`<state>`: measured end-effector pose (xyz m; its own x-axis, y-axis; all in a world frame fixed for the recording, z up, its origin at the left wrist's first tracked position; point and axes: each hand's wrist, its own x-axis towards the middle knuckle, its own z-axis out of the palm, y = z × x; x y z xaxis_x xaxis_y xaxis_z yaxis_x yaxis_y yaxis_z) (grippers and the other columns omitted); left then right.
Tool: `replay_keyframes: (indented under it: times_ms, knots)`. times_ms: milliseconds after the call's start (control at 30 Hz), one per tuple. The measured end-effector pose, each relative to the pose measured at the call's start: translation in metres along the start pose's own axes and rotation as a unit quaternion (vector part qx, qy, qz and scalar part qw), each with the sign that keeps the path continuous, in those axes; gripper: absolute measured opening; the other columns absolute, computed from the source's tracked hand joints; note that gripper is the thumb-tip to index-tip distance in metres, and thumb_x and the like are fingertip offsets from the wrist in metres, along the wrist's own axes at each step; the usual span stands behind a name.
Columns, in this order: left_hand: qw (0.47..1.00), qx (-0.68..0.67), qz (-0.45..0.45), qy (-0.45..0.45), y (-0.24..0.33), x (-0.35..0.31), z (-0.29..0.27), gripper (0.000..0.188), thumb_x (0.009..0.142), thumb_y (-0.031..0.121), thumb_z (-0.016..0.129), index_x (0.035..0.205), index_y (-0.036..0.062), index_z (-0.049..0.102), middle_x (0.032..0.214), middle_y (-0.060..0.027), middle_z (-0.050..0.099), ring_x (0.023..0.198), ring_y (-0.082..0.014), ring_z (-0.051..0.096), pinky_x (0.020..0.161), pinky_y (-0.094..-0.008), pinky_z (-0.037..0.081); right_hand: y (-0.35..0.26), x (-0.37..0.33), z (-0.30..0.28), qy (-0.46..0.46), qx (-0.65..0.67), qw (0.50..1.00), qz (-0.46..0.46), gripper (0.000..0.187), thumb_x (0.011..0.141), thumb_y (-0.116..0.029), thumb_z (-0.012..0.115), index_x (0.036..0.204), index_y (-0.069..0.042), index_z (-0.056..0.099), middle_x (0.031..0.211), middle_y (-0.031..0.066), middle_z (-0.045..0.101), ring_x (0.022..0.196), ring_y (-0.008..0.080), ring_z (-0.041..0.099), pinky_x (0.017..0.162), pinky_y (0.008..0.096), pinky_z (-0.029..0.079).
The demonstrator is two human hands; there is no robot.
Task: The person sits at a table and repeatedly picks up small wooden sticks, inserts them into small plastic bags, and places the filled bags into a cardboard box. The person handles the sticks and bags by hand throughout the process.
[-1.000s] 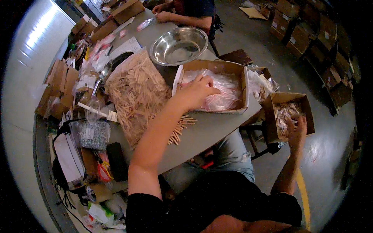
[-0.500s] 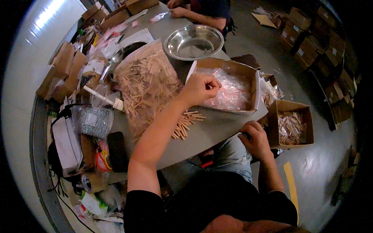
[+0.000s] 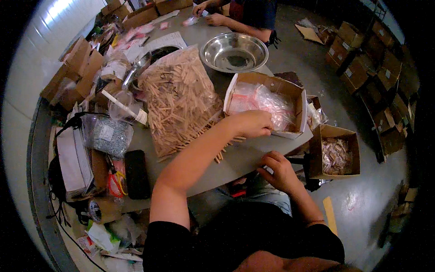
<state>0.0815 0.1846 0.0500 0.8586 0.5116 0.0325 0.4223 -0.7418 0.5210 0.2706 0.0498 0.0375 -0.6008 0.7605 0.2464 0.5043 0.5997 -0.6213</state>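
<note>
My left hand point(image 3: 254, 123) reaches across the table to the near rim of an open white-sided cardboard box point(image 3: 301, 109). Its fingers are pinched together over that rim; whatever they hold is hidden or too small to make out. Clear plastic bags with pinkish red edges point(image 3: 265, 100) fill the box. Under my left forearm lie loose short wooden sticks point(image 3: 219, 157), beside a large clear bag of the same sticks point(image 3: 179, 97). My right hand point(image 3: 282, 174) hovers at the table's near edge, fingers bent, thumb apart, with nothing visible in it.
A steel bowl point(image 3: 234, 54) stands behind the box. To the right, a brown carton point(image 3: 352, 154) contains small bagged pieces. A black case point(image 3: 137, 174), a bag of grey pieces point(image 3: 108, 136) and tape point(image 3: 102, 211) crowd the left. Another person's hands point(image 3: 216, 19) work at the far end.
My left hand has come down from above the bags to the box's near rim. My right hand has moved left, closer to the table edge, its thumb and fingers parting.
</note>
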Motion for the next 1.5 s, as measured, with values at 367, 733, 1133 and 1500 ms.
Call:
replay_keyframes:
  times_ms: [367, 733, 1133, 1500]
  knots:
    - [0.940, -0.153, -0.049, 0.300, 0.017, -0.046, -0.031, 0.032, 0.089, 0.016, 0.061, 0.118, 0.0030, 0.062, 0.104, -0.0108, 0.064, 0.094, -0.0211, 0.060, 0.082, -0.0305, 0.048, 0.003, 0.002, 0.003, -0.002, 0.004, 1.000, -0.017, 0.017, 0.074, -0.005, 0.072, 0.087, -0.004, 0.062, 0.090, 0.0138, 0.060, 0.086, 0.0335, 0.060, 0.075, 0.0401, 0.051]
    - [0.781, -0.218, -0.299, 0.503, 0.071, -0.205, 0.026, 0.010, 0.084, 0.008, 0.068, 0.083, -0.0018, 0.066, 0.078, -0.0045, 0.064, 0.064, -0.0091, 0.056, 0.058, -0.0237, 0.045, -0.043, 0.069, 0.085, 0.040, -0.005, 0.998, -0.051, 0.017, 0.076, -0.016, 0.072, 0.088, -0.007, 0.065, 0.089, 0.0141, 0.059, 0.083, 0.0345, 0.059, 0.072, 0.0422, 0.051]
    - [0.665, -0.473, -0.217, 0.536, 0.165, -0.235, 0.132, 0.010, 0.081, 0.008, 0.072, 0.079, 0.0001, 0.066, 0.087, -0.0070, 0.061, 0.082, -0.0141, 0.057, 0.074, -0.0252, 0.045, -0.064, 0.074, 0.112, 0.064, -0.081, 0.991, -0.087, 0.026, 0.070, -0.016, 0.076, 0.092, -0.007, 0.065, 0.098, 0.0124, 0.053, 0.093, 0.0330, 0.052, 0.080, 0.0429, 0.046]
    - [0.696, -0.591, -0.295, 0.280, 0.155, -0.224, 0.173, 0.021, 0.086, 0.016, 0.070, 0.097, 0.0057, 0.054, 0.090, 0.0001, 0.054, 0.084, -0.0083, 0.050, 0.077, -0.0244, 0.044, -0.068, 0.054, 0.093, 0.007, -0.039, 0.996, -0.084, 0.038, 0.067, -0.014, 0.079, 0.101, -0.007, 0.064, 0.100, 0.0125, 0.052, 0.092, 0.0330, 0.051, 0.078, 0.0418, 0.045]
